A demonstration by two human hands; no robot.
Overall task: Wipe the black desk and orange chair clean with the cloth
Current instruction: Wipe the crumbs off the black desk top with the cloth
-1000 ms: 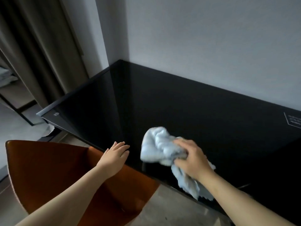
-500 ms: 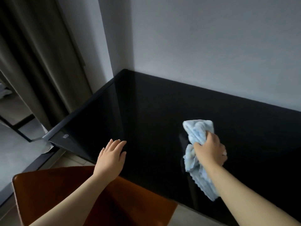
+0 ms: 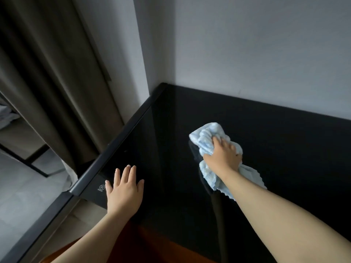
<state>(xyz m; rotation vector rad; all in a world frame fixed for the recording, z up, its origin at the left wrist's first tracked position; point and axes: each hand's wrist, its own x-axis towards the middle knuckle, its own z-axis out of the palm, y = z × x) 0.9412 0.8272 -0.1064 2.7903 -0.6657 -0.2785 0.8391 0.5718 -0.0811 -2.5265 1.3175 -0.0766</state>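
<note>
A person's right hand (image 3: 223, 155) gripped a bunched pale-blue terry cloth (image 3: 206, 138), pressing it onto the glossy black desk (image 3: 284, 149) toward the back wall, apparently mid-wipe. The left hand (image 3: 124, 192) lay flat, fingers spread and holding nothing, near the desk's front-left corner, seemingly as a brace. The orange chair (image 3: 182, 251) waited below the front edge.

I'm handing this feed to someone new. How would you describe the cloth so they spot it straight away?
Start at the glossy black desk that runs along the grey wall. Toward its middle, the right hand presses a crumpled cloth onto the surface, its fingers curled into the fabric. It is pale blue and fluffy, the only light, soft thing on the dark top; the left hand lies flat, holding nothing.
</note>
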